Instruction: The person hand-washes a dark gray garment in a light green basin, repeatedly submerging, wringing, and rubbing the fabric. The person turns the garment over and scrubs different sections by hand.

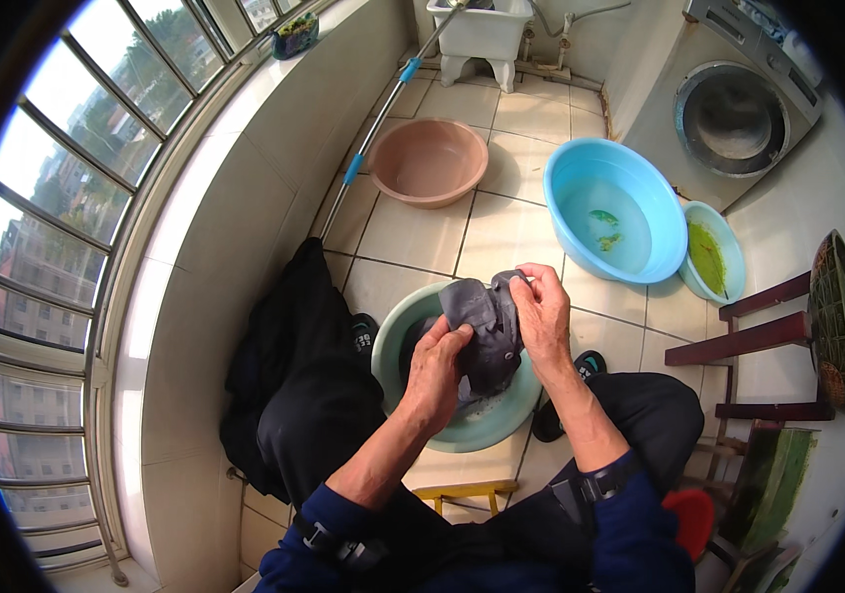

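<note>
Both my hands grip a wet dark grey garment (488, 348) with a button on it, held above a pale green plastic basin (505, 434). My left hand (435, 363) pinches a flap of the cloth between thumb and fingers. At the upper right edge of the fabric, my right hand (543, 311) has hold of another fold. More dark cloth hangs or lies in the basin beneath, partly hidden by my left hand. A little suds shows on the water near the front of the basin, which stands on the floor between my feet.
Beyond are a pinkish-brown basin (430, 167), a blue tub (619, 167) holding water, and a small basin (711, 252) of green liquid. A mop pole (374, 133) leans at left beside black cloth (274, 378). A washing machine (734, 118) and dark red wooden legs (756, 333) stand right.
</note>
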A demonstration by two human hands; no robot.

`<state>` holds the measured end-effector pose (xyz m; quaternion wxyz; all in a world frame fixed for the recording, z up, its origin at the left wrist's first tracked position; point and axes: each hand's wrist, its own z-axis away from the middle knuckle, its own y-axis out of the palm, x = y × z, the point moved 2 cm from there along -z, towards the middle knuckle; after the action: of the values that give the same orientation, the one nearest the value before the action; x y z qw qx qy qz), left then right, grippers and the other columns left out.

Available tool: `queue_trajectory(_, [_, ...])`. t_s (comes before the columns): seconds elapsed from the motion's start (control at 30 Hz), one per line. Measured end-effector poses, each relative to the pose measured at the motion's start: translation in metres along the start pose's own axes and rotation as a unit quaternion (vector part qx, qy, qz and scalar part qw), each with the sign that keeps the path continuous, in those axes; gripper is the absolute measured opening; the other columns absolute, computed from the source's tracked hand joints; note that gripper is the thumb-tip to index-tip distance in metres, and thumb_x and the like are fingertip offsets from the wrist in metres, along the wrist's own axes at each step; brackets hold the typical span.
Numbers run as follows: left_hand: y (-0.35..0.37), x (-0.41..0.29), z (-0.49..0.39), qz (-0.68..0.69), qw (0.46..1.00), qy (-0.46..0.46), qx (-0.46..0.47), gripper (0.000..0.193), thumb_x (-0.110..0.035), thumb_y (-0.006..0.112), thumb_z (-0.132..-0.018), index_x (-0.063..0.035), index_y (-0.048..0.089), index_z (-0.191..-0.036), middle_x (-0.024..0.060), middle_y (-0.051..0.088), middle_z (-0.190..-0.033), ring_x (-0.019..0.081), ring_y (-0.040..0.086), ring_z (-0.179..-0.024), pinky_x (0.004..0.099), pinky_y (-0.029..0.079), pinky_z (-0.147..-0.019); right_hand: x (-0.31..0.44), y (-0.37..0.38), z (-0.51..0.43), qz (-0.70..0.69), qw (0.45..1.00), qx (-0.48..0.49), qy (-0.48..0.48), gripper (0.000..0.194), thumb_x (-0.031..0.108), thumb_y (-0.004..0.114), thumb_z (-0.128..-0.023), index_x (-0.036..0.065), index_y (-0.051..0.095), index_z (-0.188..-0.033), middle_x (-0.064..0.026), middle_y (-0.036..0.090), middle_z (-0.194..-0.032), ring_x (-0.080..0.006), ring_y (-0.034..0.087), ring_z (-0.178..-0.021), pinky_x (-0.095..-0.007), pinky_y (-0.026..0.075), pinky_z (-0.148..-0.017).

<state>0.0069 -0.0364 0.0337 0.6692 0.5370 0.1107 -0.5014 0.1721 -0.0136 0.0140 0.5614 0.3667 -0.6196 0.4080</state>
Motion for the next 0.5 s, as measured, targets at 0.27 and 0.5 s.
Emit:
queue_trajectory(0.27, [0.006, -0.029, 0.008, -0.096, 0.988, 0.007, 0.125, 0.041, -0.008, 0.054, -0.095, 0.0001, 0.056, -0.135, 0.0072, 0.066, -0.123, 0.0152, 0.062, -0.111, 0.0315, 0.046, -0.103, 0.028, -0.031, 0.007, -0.2, 0.938, 0.238, 0.157, 0.073, 0.061, 0.07, -0.088, 0.003, 0.056, -0.131, -0.0067, 0.066, -0.111, -0.0138, 0.061, -0.099, -0.0296, 0.047, -0.092])
queue_trajectory(0.5, [0.0, -0.028, 0.001, -0.202, 0.968, 0.147, -0.008, 0.024, -0.005, 0.064, -0.096, -0.0036, 0.06, -0.119, 0.0027, 0.064, -0.111, 0.0108, 0.06, -0.101, 0.0276, 0.048, -0.094, 0.045, -0.036, 0.003, -0.112, 0.955, 0.266, 0.063, 0.032, 0.017, 0.076, -0.092, 0.0, 0.064, -0.116, -0.0004, 0.067, -0.097, -0.0061, 0.059, -0.088, -0.0236, 0.05, -0.082])
